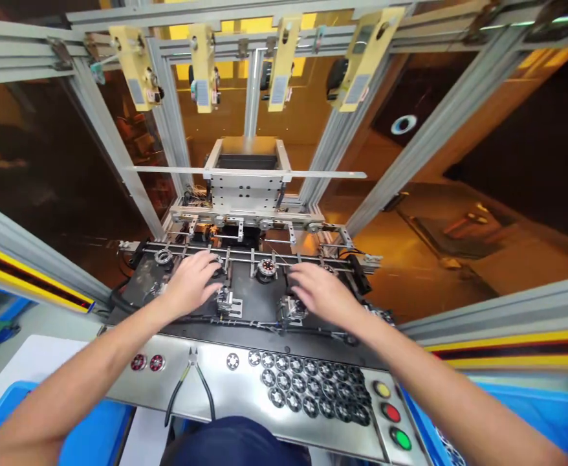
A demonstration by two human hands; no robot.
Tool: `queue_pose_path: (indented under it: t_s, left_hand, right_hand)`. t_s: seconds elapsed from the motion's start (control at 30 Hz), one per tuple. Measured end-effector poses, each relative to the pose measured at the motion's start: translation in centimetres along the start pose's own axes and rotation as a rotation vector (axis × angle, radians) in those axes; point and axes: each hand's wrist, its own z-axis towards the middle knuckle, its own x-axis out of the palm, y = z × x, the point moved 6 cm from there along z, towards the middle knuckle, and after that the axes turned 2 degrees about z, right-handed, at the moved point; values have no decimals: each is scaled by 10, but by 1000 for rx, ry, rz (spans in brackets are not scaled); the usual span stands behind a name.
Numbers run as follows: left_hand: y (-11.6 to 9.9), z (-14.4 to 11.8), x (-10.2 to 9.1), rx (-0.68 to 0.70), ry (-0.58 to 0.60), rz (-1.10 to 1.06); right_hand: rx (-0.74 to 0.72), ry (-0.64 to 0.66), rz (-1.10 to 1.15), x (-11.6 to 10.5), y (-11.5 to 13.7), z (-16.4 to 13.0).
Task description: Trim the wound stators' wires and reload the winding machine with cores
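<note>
My left hand (191, 283) reaches over the black fixture plate (245, 294), thumb and fingers apart. Its fingertips are by a dark round part on the second station, which they partly cover; contact is unclear. Further right, my right hand (323, 294) has its fingers stretched out beside the rail, with no held object visible. It partly hides another round part (329, 269). Between the hands, a round slotted part with copper-coloured spots (267, 268) sits in its holder. A pale ring-shaped part (163, 257) lies on the station left of my left hand.
On the steel ledge (206, 395) lie pliers (193, 375), two red-and-black discs (147, 362) and rows of dark slotted rings (310, 385). Yellow, red and green buttons (391, 412) are at right. Small metal clamps (228, 301) stand before the stations. Yellow brackets (284, 65) hang overhead; frame posts flank both sides.
</note>
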Motion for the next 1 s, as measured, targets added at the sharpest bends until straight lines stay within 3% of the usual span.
queue_pose_path:
  t_s: [0.07, 0.13, 0.23, 0.37, 0.53, 0.77, 1.0]
  left_hand:
    - [-17, 64, 25, 113, 102, 3]
    - [-29, 111, 56, 182, 194, 24]
    - [-43, 149, 96, 248, 285, 63]
    - [-48, 161, 124, 302, 345, 99]
    - [-44, 166, 138, 309, 405, 102]
    - [-44, 171, 140, 296, 468, 74]
    - [-42, 173, 134, 259, 393, -43]
  right_hand:
    - [132, 45, -61, -11, -61, -3]
    - [228, 107, -99, -10, -107, -7]
    - [307, 169, -120, 3, -146, -14]
    - [341, 192, -111, 21, -166, -17]
    - [347, 205, -89, 34, -175, -15]
    - [358, 266, -96, 42, -180, -13]
    - [378, 287, -83, 47, -188, -10]
